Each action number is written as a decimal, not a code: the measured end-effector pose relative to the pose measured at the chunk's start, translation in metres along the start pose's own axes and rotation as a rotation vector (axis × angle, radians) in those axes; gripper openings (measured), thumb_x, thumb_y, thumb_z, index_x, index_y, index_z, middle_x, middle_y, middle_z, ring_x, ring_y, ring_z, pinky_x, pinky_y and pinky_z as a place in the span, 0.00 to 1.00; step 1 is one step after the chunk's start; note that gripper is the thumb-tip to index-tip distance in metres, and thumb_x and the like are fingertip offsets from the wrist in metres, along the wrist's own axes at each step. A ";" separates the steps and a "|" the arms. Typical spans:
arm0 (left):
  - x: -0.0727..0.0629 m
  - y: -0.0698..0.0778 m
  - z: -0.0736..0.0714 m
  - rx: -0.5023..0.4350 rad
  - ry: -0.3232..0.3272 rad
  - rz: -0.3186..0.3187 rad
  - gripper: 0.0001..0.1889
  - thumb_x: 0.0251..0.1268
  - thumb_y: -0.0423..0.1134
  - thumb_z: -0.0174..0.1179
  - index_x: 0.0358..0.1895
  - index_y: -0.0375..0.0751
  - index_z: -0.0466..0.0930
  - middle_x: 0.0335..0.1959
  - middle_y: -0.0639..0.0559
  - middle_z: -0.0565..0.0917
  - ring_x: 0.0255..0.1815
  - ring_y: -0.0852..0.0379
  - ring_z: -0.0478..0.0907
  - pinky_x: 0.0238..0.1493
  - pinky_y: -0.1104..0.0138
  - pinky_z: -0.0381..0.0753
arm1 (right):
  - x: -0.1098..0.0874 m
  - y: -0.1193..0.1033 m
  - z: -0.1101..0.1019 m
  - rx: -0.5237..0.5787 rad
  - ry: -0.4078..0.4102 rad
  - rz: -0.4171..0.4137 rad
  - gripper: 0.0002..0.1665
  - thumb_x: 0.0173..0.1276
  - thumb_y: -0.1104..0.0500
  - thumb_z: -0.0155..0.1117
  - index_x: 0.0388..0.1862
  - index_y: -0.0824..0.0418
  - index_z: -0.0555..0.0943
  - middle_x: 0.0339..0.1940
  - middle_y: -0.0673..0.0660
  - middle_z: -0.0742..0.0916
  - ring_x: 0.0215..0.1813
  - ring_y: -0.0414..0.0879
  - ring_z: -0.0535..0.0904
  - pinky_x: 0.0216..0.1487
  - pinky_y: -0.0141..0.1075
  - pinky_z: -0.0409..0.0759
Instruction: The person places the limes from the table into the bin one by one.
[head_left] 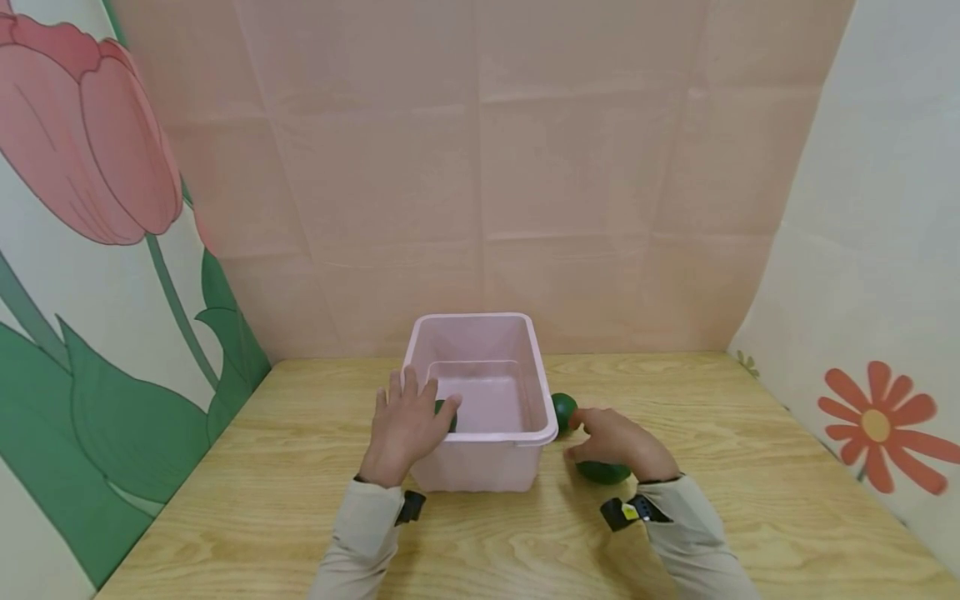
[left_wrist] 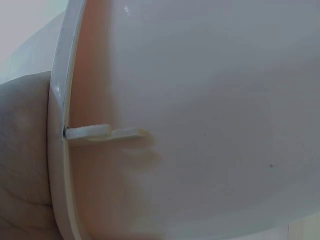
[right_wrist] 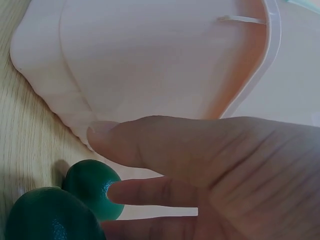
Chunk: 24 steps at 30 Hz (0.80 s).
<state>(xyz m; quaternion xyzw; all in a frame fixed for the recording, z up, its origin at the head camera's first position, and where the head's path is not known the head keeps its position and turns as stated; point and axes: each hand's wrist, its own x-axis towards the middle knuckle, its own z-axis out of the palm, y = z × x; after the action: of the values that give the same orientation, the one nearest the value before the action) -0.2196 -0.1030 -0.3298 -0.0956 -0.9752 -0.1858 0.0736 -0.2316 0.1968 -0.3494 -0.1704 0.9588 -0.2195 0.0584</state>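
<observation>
A pale pink plastic bin (head_left: 476,463) stands on the table. My left hand (head_left: 405,423) lies over its left front rim with fingers spread, holding nothing; in the left wrist view the bin's wall (left_wrist: 210,125) fills most of the picture. Inside, a dark green rounded thing (head_left: 447,416) shows partly behind my left thumb. To the right of the bin, my right hand (head_left: 618,440) hovers over two glossy dark green rounded things, one farther back (head_left: 562,408) and one nearer (head_left: 603,473). The right wrist view shows its thumb (right_wrist: 145,140) held apart from the fingers, with fingertips right at the green things.
The wood-grain table (head_left: 247,508) extends around the bin. A plain pinkish backdrop (head_left: 480,183) rises behind it. Side panels carry a large tulip (head_left: 82,125) on the left and a red flower (head_left: 876,425) on the right.
</observation>
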 end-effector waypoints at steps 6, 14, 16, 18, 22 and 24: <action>0.000 -0.001 0.000 -0.006 -0.004 -0.001 0.34 0.79 0.59 0.41 0.75 0.36 0.65 0.78 0.29 0.50 0.79 0.30 0.39 0.74 0.36 0.43 | -0.001 0.000 0.000 0.003 -0.031 0.013 0.25 0.60 0.58 0.75 0.51 0.70 0.79 0.50 0.69 0.84 0.51 0.61 0.81 0.52 0.55 0.79; 0.001 0.000 0.000 0.004 -0.013 -0.007 0.34 0.79 0.59 0.41 0.75 0.37 0.64 0.78 0.29 0.50 0.79 0.31 0.39 0.74 0.36 0.43 | 0.000 0.002 0.001 -0.007 -0.062 0.034 0.25 0.59 0.58 0.74 0.52 0.70 0.79 0.49 0.64 0.85 0.49 0.55 0.79 0.51 0.54 0.78; 0.001 0.000 0.000 0.009 -0.013 -0.008 0.34 0.79 0.59 0.41 0.75 0.37 0.64 0.79 0.30 0.50 0.80 0.31 0.39 0.74 0.37 0.43 | 0.000 0.002 0.001 -0.011 -0.071 0.045 0.25 0.59 0.58 0.74 0.51 0.70 0.79 0.48 0.63 0.85 0.48 0.54 0.79 0.51 0.54 0.78; 0.002 0.000 0.000 0.012 -0.012 -0.008 0.34 0.79 0.59 0.41 0.75 0.37 0.64 0.79 0.30 0.50 0.79 0.31 0.39 0.74 0.37 0.43 | -0.001 0.002 0.001 -0.025 -0.079 0.056 0.25 0.59 0.58 0.74 0.51 0.69 0.79 0.48 0.63 0.85 0.47 0.54 0.78 0.51 0.55 0.78; 0.002 -0.001 0.001 0.011 -0.013 -0.010 0.34 0.79 0.58 0.41 0.75 0.37 0.64 0.79 0.30 0.50 0.79 0.31 0.39 0.74 0.37 0.43 | 0.000 0.003 0.003 -0.046 -0.101 0.082 0.27 0.56 0.59 0.76 0.52 0.67 0.79 0.49 0.62 0.85 0.49 0.54 0.79 0.51 0.55 0.78; 0.002 -0.001 0.001 0.011 -0.013 -0.011 0.33 0.79 0.58 0.41 0.75 0.37 0.64 0.79 0.30 0.50 0.79 0.31 0.39 0.74 0.36 0.43 | 0.001 0.004 0.005 -0.056 -0.111 0.087 0.28 0.54 0.60 0.78 0.52 0.67 0.79 0.49 0.62 0.84 0.49 0.54 0.79 0.52 0.55 0.78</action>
<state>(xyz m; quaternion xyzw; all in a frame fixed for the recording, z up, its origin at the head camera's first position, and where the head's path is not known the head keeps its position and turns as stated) -0.2215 -0.1030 -0.3302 -0.0912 -0.9772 -0.1800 0.0667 -0.2326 0.1983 -0.3555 -0.1422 0.9664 -0.1801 0.1163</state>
